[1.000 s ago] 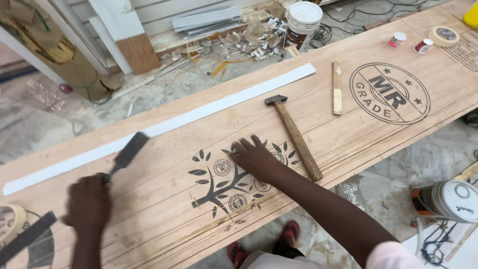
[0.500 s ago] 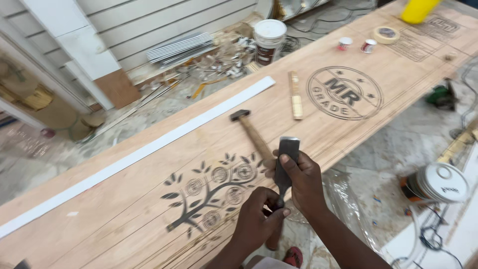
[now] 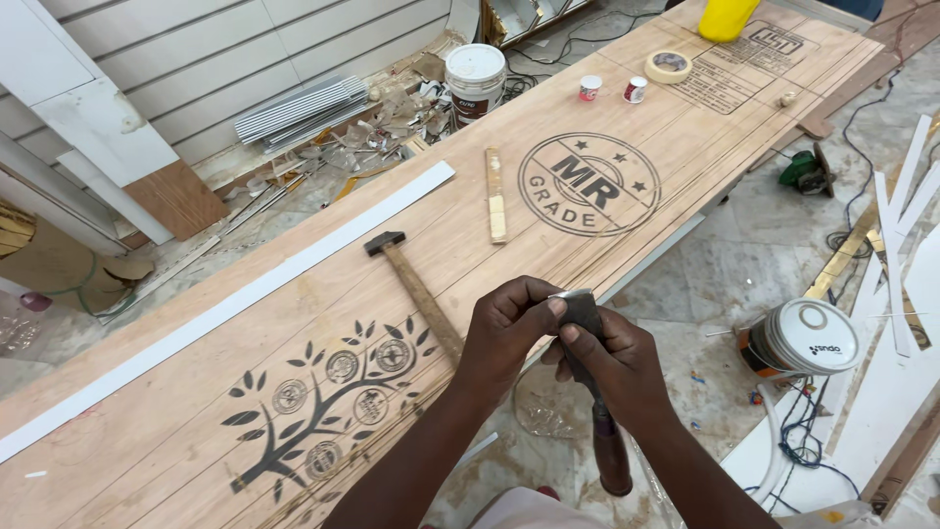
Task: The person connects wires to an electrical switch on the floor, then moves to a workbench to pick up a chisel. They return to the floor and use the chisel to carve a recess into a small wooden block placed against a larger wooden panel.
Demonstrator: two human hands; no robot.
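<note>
A chisel [image 3: 609, 453] with a dark wooden handle and steel blade is upright in front of me, over the near edge of a long plywood board [image 3: 294, 333]. My right hand [image 3: 617, 367] is wrapped around its shaft. My left hand [image 3: 501, 333] pinches the blade's tip between thumb and fingers. A wooden-handled hammer [image 3: 419, 291] lies on the board just left of my hands, beside a printed tree emblem.
A long white strip [image 3: 245, 299] runs along the board's far side, and a short wooden stick [image 3: 496, 196] lies near a round stamp. A paint bucket [image 3: 475, 76], tape roll [image 3: 669, 66] and two small cups [image 3: 589, 88] stand farther off. A tin can [image 3: 808, 338] and cables sit on the floor at right.
The chisel has gone from my left hand at the board's left to my right hand in front of me. My left hand now pinches its blade. My view has swung right.
</note>
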